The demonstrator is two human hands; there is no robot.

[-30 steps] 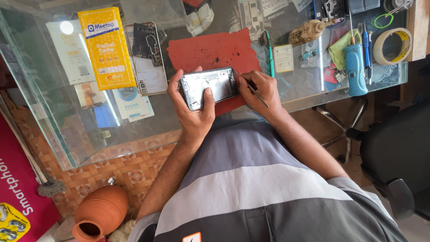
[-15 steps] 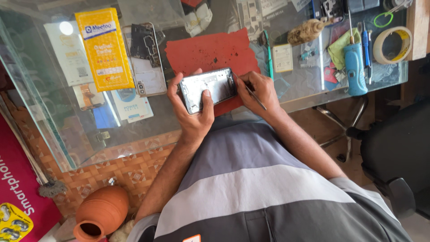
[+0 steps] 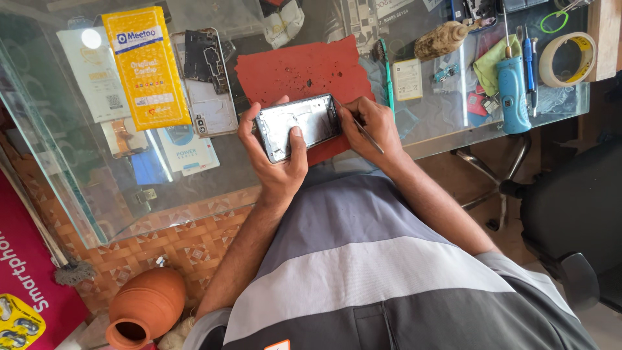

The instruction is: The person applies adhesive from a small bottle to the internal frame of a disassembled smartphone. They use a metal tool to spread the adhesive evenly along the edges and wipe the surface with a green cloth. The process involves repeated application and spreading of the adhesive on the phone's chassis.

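Left hand (image 3: 275, 152): closed around the opened phone frame (image 3: 298, 126), thumb laid across its face, fingers wrapped under the far edge. Frame held level, long side roughly crosswise, just above the near edge of the red work mat (image 3: 304, 74).

Right hand (image 3: 369, 126): pinched narrow on a thin metal tool (image 3: 359, 126) (pen-style grip), tip set against the right end of the frame, shaft angled back toward the wrist.

Red work mat: flat on the glass table (image 3: 440, 123), scattered with small dark specks (screws or debris; too small to tell).

Left of the mat: a second phone housing (image 3: 204, 81) with exposed circuit board, lying flat; a yellow retail packet (image 3: 148, 65) overlapping its left edge; white cards and a blue packet (image 3: 184, 146) visible beneath the glass.

Right of the mat: a green-handled brush (image 3: 387, 74) just beside the mat edge; a small white battery (image 3: 408, 79) next to it; a brown bottle (image 3: 444, 40) lying tilted; a blue handheld tool (image 3: 513, 91) upright in the view, with a green cloth (image 3: 489, 65) at its side; a roll of tape (image 3: 569, 58) near the far right corner.

Below the table: a clay pot (image 3: 146, 311) on the floor at lower left, beside a red banner (image 3: 29, 279); a black chair (image 3: 576, 214) at right.

Torso in grey shirt with pale band (image 3: 389, 272) (fills the lower centre).
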